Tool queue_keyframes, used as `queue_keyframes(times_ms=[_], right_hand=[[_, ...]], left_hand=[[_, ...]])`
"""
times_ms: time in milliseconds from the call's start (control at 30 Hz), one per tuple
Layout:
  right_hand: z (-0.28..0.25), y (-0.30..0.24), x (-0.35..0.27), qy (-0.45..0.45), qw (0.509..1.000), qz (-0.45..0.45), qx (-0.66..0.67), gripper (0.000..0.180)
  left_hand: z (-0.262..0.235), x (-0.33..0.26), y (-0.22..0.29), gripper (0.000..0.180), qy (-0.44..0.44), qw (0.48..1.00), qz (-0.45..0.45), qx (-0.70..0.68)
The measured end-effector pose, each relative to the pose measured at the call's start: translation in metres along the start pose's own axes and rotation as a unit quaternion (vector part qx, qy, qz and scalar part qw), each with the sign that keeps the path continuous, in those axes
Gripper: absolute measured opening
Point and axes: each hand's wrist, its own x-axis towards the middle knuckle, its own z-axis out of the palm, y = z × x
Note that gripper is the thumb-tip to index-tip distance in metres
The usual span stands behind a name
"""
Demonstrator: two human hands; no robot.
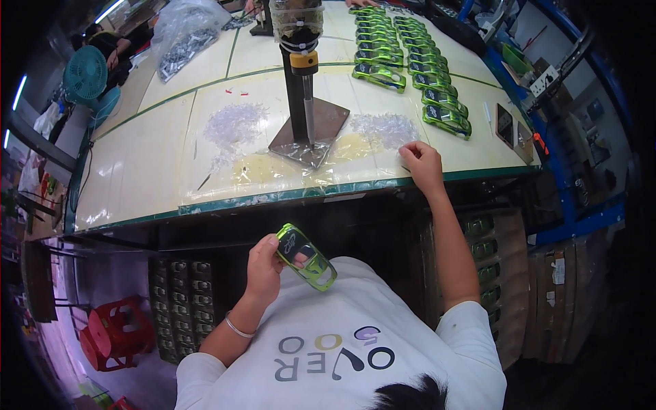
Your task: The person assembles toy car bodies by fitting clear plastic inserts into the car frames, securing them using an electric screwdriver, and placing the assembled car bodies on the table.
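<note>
My left hand (264,268) grips a green toy car body (305,256) with dark windows, held tilted in front of my shirt, below the table edge. At the table's front edge my right hand (423,165) is closed, thumb and fingertips together. What they pinch, if anything, is too small to name. Just beyond those fingers lies a pile of small clear plastic pieces (386,128). A second pile of clear pieces (236,126) is to the left. Between them stands an upright press-like tool (309,102) on a square metal base (331,121).
Rows of green car bodies (445,119) cover the far right of the table (147,164). A phone (504,125) lies near the right edge. A clear bag of parts (186,48) sits at the far left. Trays of car bodies (181,301) and a red stool (117,331) stand below.
</note>
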Motion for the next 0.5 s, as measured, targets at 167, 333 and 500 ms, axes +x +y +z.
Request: queue_keyframes(times_ms=[167,333,500], right_hand=[[0.0001,-0.0006,0.0019,-0.039,0.996,-0.016,-0.073,0.016],[0.0017,-0.0049,0.0007,-0.047,0.995,-0.042,-0.073,0.014],[0.0034,-0.0025,-0.0055,0.026,0.993,-0.095,0.059,0.011]], left_hand=[[-0.0004,0.0012,-0.0030,0.026,-0.001,1.000,-0.001,-0.005],[-0.0002,0.0006,-0.0028,0.026,-0.002,1.000,0.008,-0.003],[0.0024,-0.0005,-0.0015,0.025,-0.001,1.000,0.012,0.005]])
